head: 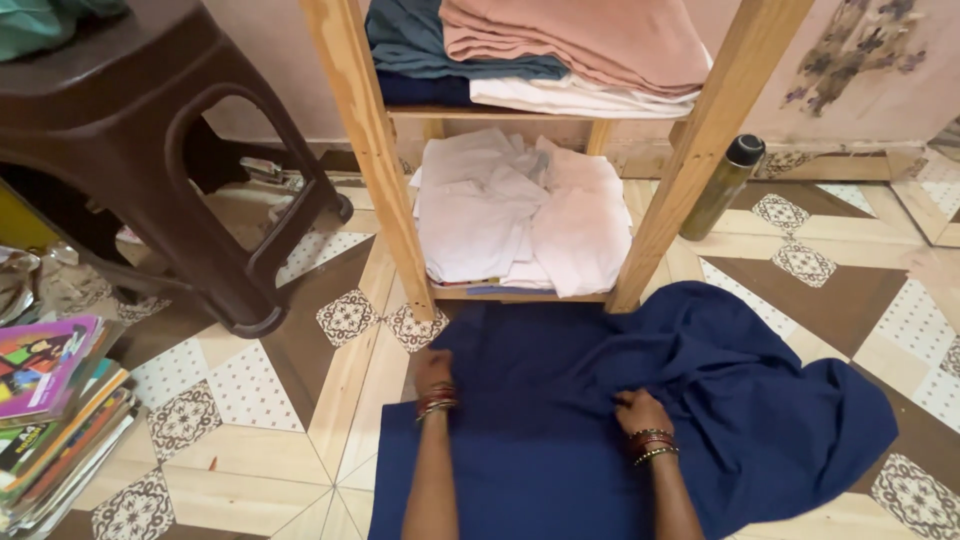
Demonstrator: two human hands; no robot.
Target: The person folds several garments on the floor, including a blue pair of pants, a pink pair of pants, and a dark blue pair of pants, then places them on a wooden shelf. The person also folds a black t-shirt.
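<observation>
Tiled floor [250,460]: left hand [432,372], right hand [640,412] press navy cloth [560,420].

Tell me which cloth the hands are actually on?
The dark blue cloth spread on the floor: left hand and right hand both press on it. The white, pink and teal ones sit on shelves, untouched.

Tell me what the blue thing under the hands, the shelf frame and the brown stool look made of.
Blue cloth: woven fabric, matte, likely cotton; it creases softly. Shelf frame: bare pale wood with visible grain. Stool: probably moulded plastic, dark brown, with glossy highlights.
</observation>
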